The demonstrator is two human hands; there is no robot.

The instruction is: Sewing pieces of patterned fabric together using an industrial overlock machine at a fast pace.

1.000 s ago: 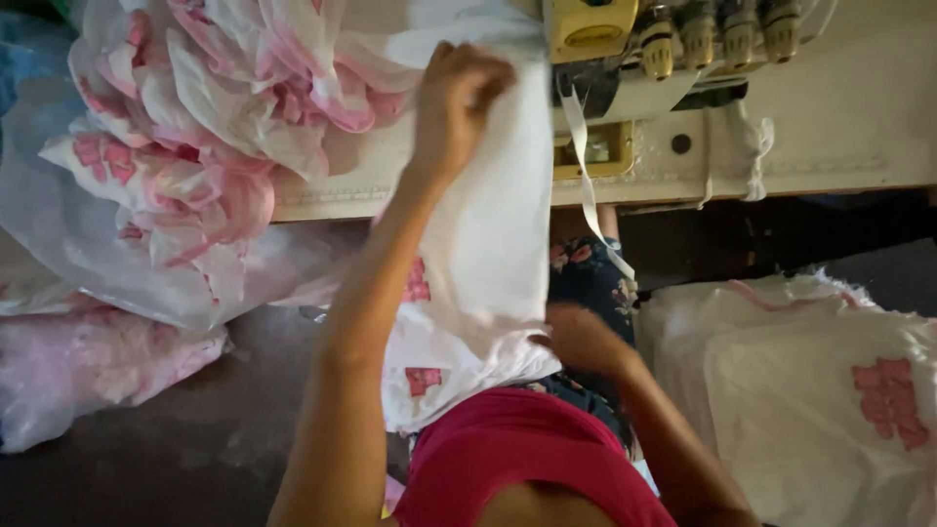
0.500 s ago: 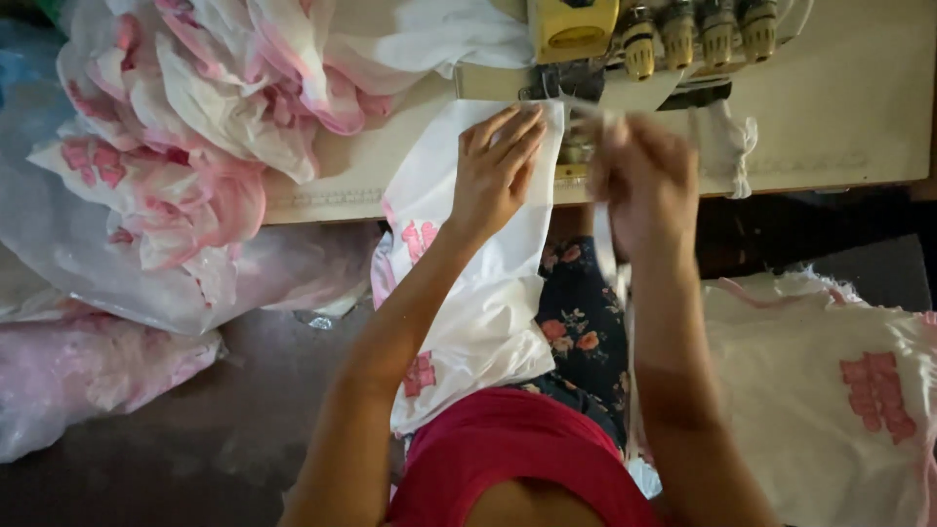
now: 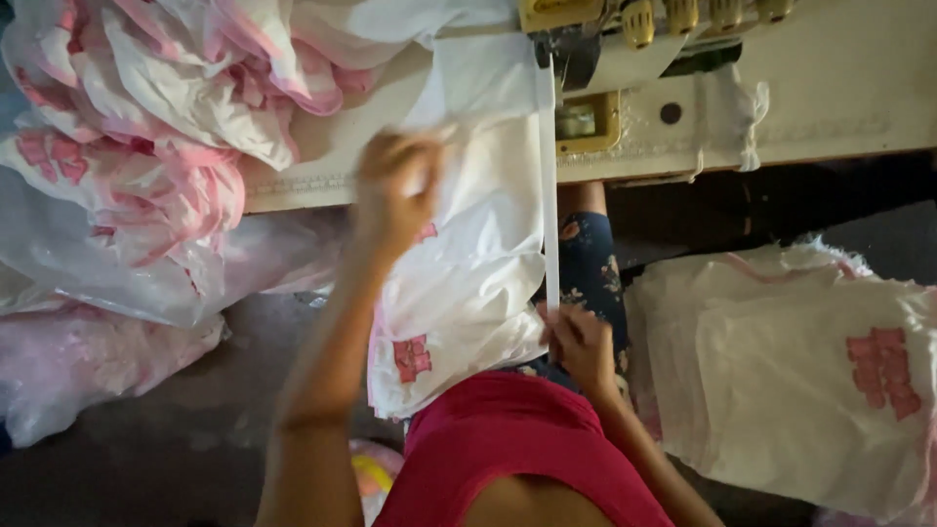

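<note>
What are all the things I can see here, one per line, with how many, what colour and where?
white bag piece: one, white with a pink print, hanging from the table edge to the lap
white strip: one, white, running from the machine down to the right hand
sewing machine: one, cream and yellow, top centre
sewing table: one, cream, across the top
heap of fabric: one, white and pink, upper left
stack of bags: one, white with pink prints, right
red top: one, red, bottom centre
left hand: one, blurred, on the white bag piece
right hand: one, pinching the strip's lower end
</note>
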